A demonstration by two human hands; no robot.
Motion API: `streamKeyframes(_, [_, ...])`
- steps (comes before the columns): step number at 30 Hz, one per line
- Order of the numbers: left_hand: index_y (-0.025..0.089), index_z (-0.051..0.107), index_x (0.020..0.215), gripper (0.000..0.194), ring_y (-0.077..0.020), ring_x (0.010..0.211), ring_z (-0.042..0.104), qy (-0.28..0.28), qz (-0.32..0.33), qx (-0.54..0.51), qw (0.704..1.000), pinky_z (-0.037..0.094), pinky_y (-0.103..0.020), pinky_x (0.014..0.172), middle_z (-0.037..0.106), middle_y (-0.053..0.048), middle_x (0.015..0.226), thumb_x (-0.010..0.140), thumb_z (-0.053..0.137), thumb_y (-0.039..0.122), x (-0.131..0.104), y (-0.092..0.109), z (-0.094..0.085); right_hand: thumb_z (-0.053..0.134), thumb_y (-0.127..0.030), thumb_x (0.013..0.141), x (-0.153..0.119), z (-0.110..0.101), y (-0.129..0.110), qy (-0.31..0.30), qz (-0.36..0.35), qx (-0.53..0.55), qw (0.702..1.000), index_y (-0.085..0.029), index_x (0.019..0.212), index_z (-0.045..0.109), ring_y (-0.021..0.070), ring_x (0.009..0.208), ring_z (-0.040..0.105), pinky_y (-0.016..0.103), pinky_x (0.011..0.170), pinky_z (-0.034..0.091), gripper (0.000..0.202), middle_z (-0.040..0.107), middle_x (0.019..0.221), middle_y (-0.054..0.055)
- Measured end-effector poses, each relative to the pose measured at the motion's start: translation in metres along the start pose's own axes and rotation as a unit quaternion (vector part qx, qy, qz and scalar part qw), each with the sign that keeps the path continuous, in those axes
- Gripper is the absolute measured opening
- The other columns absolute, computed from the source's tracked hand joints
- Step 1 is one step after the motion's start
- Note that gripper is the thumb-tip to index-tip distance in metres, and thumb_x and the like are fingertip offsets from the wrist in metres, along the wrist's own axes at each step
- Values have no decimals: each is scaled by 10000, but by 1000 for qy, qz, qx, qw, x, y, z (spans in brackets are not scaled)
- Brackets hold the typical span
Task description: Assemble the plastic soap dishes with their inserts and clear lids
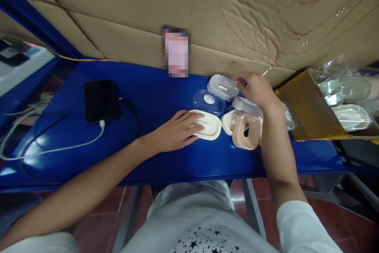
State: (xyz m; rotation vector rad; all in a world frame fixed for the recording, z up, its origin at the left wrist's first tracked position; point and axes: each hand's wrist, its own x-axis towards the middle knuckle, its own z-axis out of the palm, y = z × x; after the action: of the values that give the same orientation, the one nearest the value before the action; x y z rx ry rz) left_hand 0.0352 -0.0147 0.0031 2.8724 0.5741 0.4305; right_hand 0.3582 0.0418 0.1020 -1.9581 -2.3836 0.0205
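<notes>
My left hand [185, 130] lies with spread fingers on a cream oval dish [211, 126] on the blue table. My right hand [251, 85] is at the right end of a grey oval piece [222, 87] with a slot; its fingers are bent, and what they hold, if anything, is too small to make out. Between the hands lies a clear oval lid [209, 102] with a round sticker. Another grey piece [245, 105] sits below my right hand, partly behind my wrist. Nearer me, a pink slotted piece [246, 131] overlaps a cream dish [227, 122].
A phone [177, 52] leans against the cardboard at the back. A black device [100, 101] with a white cable sits on the left. At the right, an open box [309, 107] holds wrapped pieces; a clear stickered piece [288, 117] lies beside it.
</notes>
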Motion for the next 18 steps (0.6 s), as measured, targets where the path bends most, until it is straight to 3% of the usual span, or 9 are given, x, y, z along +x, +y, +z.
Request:
streamKeyframes(3, [194,712,1304,255,-356,1445,547,-3,2,12,1000,416,-542,1194,572,-187,1573,1092,602,285,0,0,-1,498,-198,1030,2,17,-26,-42,-37,12,998,-219,1338,760,324,1146,751,427,1000,554,405,820,1229,109])
streamKeyframes(8, [194,714,1302,255,-339,1433,565,-14,-3,11,1000,398,-513,1209,592,-171,1551,1078,632,284,0,0,-2,554,-177,1017,4,38,-47,-83,41,-85,992,-149,1482,669,409,1219,719,526,1042,517,479,773,1282,244])
streamKeyframes(11, [209,726,1302,257,-328,1404,592,-13,-8,-2,1000,386,-507,1221,625,-151,1515,1071,645,285,0,0,-2,559,-197,1019,6,39,-44,-89,49,-100,990,-133,1426,702,430,1231,707,540,1021,515,436,776,1242,263])
streamKeyframes(14, [210,737,1298,258,-331,1393,604,-5,-7,-9,1000,394,-515,1216,638,-151,1501,1065,655,284,0,0,-1,496,-270,1072,8,36,-34,-73,29,-98,992,-174,1373,737,395,1209,711,524,1027,497,398,790,1210,224])
streamKeyframes(18, [194,736,1292,263,-349,1405,594,-7,5,-5,1000,412,-517,1195,622,-172,1514,1060,664,292,-1,-2,-1,388,-280,1101,9,26,-17,-53,8,-82,995,-153,1370,715,402,1266,672,555,1078,458,442,765,1292,217])
